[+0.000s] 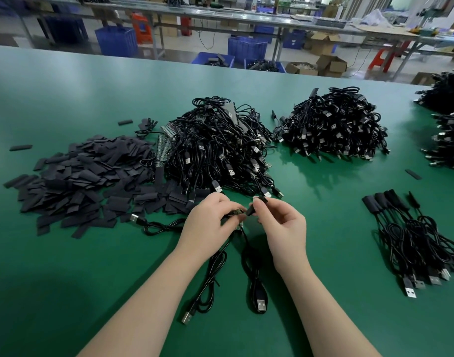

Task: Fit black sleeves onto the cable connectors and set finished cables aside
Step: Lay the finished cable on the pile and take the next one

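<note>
The left hand (210, 222) curls its fingers around a small green circuit board (236, 213) at a cable's end. The right hand (282, 225) pinches a black sleeve (258, 206) between thumb and fingertips, just beside the board. Two cables (213, 276) trail from the hands toward the near edge of the green table (66, 86). To the left lies a heap of sleeves (84, 181); behind the hands, two big cable piles (220, 150). At right, about five finished cables (416, 233) lie together. No writing is readable.
</note>
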Motion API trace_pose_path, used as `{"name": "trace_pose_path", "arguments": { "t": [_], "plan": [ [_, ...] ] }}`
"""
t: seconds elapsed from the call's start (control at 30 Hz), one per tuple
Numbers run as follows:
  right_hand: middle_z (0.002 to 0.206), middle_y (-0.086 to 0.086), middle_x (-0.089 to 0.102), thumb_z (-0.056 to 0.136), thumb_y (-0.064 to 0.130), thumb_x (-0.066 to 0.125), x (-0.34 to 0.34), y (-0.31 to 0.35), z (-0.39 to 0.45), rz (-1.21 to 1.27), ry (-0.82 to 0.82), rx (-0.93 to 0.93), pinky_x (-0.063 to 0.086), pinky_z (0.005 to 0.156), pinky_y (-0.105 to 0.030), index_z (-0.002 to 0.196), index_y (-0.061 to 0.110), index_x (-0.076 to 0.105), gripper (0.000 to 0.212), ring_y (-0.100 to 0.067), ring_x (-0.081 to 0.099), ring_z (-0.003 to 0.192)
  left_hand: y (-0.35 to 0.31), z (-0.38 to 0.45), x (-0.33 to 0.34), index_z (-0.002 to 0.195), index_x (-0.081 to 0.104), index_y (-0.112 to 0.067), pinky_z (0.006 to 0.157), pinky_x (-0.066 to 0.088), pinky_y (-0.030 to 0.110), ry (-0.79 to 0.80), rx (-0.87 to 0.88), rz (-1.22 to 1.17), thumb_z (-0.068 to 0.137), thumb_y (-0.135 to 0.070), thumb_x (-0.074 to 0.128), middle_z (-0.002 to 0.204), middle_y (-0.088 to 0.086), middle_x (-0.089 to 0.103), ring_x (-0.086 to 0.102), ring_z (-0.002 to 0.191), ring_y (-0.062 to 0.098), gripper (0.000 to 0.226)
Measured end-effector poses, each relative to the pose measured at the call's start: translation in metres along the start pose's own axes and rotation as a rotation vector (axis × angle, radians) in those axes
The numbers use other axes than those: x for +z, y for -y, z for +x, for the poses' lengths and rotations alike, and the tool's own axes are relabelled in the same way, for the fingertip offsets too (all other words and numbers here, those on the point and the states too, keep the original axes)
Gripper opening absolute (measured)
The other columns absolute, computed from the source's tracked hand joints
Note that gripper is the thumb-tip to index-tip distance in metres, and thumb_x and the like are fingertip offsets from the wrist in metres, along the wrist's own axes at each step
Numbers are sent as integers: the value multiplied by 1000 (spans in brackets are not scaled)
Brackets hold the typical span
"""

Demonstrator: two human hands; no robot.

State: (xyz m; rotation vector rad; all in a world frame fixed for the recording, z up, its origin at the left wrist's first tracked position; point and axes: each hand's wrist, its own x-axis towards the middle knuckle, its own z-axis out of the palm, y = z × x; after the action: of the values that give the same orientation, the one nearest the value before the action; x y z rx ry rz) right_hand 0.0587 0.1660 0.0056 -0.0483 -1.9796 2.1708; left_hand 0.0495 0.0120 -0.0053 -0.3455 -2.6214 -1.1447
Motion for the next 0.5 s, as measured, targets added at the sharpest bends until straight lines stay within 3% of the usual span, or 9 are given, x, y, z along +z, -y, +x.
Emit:
{"name": "trace_pose_path", "arguments": {
  "t": [0.2,0.33,0.5],
  "plan": [
    [87,10,76,82,17,79,6,-2,-6,-157,114,-56,52,73,-16,82,35,77,18,-6,71,82,-2,-1,-1,118,65,-28,80,50,34,-22,5,34,87,-17,66,96,-11,57,55,90,8,33],
    [88,15,75,80,26,79,6,-4,-4,-240,114,10,53,76,-19,80,34,77,8,-3,70,84,-2,-2,-2,121,54,-30,75,47,31,-5,-27,34,83,-15,65,87,-15,49,47,86,4,42],
    [77,12,75,81,25,79,6,-2,-4,-213,92,44,48,62,-10,78,31,78,7,1,67,70,0,-4,-2,114,55,-33,73,39,8,-31,-30,5,81,-14,67,89,-20,51,46,92,-8,40]
  ]
}}
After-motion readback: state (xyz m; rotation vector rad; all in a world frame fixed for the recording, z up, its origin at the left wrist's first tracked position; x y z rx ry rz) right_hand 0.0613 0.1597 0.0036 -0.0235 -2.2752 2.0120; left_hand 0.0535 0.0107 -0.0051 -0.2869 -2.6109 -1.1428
